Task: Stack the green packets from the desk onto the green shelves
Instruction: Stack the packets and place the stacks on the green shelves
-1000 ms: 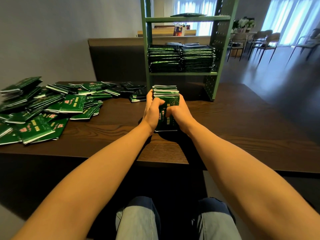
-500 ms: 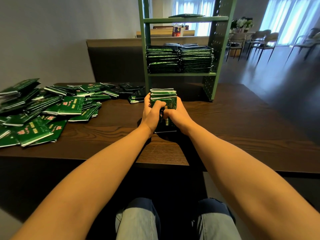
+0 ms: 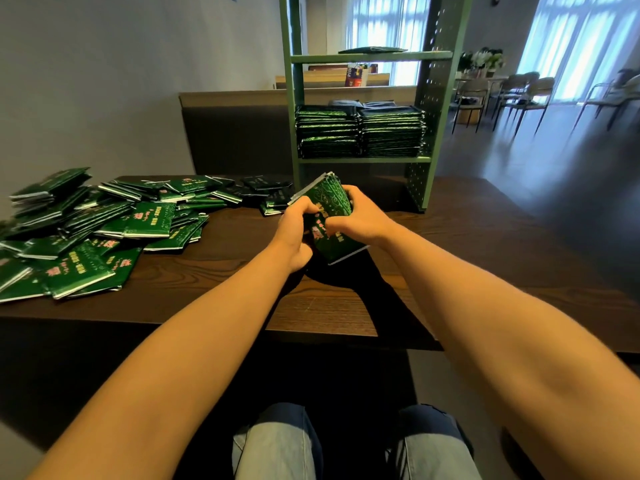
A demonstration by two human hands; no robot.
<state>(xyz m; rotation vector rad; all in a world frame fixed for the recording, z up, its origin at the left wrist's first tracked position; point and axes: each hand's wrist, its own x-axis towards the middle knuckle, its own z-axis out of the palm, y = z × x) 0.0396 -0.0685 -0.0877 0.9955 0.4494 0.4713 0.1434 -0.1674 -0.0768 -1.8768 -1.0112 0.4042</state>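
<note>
Chairs [image 3: 526, 95], perhaps flowers [image 3: 483, 58] beyond.

Bare counter [image 3: 467, 251] lies open from 2 round to 6 o'clock of the left hand [image 3: 294, 230] and right hand [image 3: 363, 220], which grip a bundle of packets [image 3: 329, 206]. At 12 o'clock stand the green shelves [image 3: 370, 57] — the lower shelf [image 3: 363, 160] carries two stacks [image 3: 360, 133], with an open gap above them and open room beneath the board. The left post [image 3: 292, 98] bars 11 o'clock, the perforated side panel [image 3: 427, 109] 1 o'clock. Loose packets [image 3: 104, 230] crowd the counter from 9 to 11 o'clock — heaped and overlapping.
</note>
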